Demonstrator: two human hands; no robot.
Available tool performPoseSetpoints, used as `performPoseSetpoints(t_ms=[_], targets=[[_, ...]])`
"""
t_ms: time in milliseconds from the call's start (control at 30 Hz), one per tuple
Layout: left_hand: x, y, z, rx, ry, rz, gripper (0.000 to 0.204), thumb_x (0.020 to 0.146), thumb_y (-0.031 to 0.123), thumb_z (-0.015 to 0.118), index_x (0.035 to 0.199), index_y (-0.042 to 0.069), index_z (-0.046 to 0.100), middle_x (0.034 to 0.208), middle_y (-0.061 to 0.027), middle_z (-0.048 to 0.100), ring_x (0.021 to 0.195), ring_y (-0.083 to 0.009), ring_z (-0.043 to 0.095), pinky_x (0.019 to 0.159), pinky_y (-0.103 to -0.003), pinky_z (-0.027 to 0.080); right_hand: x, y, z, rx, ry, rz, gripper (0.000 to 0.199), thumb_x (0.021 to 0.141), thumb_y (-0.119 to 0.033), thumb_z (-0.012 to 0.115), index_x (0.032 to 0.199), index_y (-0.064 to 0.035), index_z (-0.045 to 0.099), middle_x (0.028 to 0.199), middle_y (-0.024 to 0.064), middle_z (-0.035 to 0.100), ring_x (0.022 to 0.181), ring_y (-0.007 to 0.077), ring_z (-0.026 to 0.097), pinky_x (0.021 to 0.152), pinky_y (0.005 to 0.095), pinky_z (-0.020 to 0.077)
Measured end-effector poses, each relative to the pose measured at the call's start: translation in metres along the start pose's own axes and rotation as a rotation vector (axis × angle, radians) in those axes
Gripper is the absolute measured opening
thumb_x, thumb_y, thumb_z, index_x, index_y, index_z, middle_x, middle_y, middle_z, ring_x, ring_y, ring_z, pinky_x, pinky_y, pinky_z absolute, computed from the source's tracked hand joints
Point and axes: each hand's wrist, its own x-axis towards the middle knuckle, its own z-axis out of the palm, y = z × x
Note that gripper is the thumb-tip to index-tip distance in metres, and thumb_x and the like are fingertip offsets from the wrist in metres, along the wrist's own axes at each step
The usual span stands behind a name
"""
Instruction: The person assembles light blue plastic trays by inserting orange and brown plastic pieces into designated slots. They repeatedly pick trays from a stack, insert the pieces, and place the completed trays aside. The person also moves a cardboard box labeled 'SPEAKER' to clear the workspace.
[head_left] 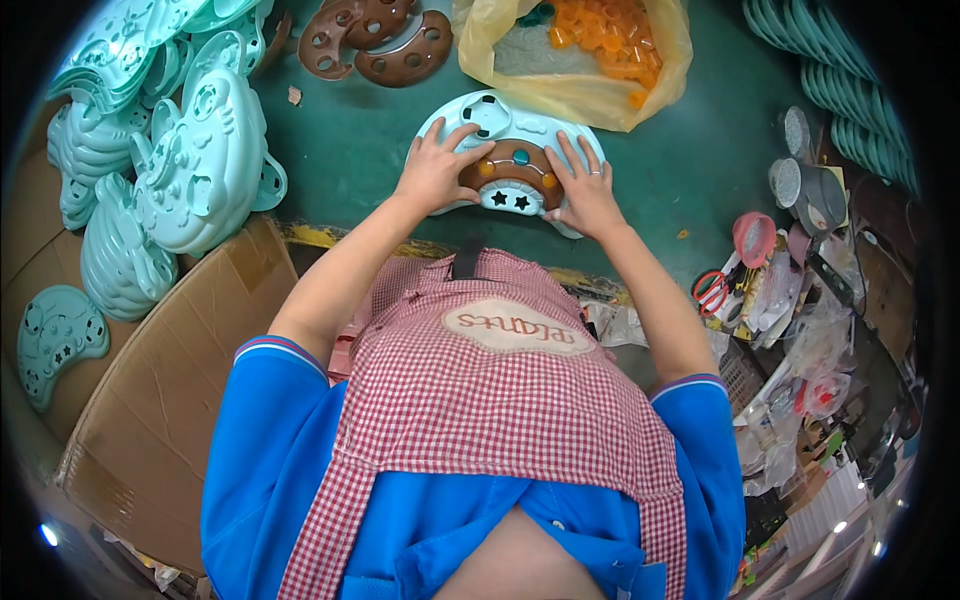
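A light teal moulded plastic shell (548, 122), curved like a crescent, lies on the table before me. On it sits a brown curved panel (502, 162) with orange and dark teal buttons showing through its holes. Below the panel is a pale ribbed part with two black star cut-outs (511, 201). My left hand (436, 170) grips the panel's left end between thumb and fingers. At the other end my right hand (588, 192), with a ring on one finger, clasps the panel's right end, its other fingers spread over the shell.
More brown panels (408, 60) lie at the back left of the green table (350, 140). A yellow plastic bag (478, 50) holds orange pieces. Teal shells (200, 150) pile up by a cardboard box (180, 370); others (850, 90) stack far right. Red-handled scissors (710, 292) lie among clutter at right.
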Motion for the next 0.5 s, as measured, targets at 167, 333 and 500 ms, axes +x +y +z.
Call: performPoseSetpoints(t_ms=[167,333,500], targets=[[0.007,0.010,-0.008,0.066,-0.023,-0.026,0.094,0.052,0.034,0.088,0.137,0.038,0.047,0.138,0.0015,0.043,0.130,-0.0421,0.034,0.102,-0.056,0.038,0.002,0.002,0.009,0.061,0.066,-0.099,0.110,0.052,-0.034,0.088,0.145,-0.0172,0.033,0.153,0.0089,0.026,0.138,0.0338,0.027,0.104,0.0585,0.0310],[0.010,0.011,-0.009,0.034,-0.044,-0.052,0.094,0.048,0.036,0.089,0.133,0.039,0.051,0.139,0.0027,0.042,0.131,-0.0400,0.034,0.096,-0.060,0.041,0.051,-0.018,0.044,0.551,0.445,-0.121,0.053,0.074,-0.035,0.072,0.113,-0.0037,0.054,0.106,0.0170,0.054,0.099,0.0366,0.048,0.090,0.0447,0.0380],[0.006,0.012,-0.014,-0.013,0.001,-0.043,0.091,0.047,0.032,0.088,0.132,0.035,0.054,0.135,0.0015,0.045,0.129,-0.0410,0.036,0.102,-0.053,0.040,0.049,-0.026,0.035,0.603,0.612,-0.105,0.039,0.084,-0.035,0.061,0.107,-0.0036,0.057,0.097,0.0134,0.057,0.090,0.0324,0.050,0.085,0.0413,0.0393]])
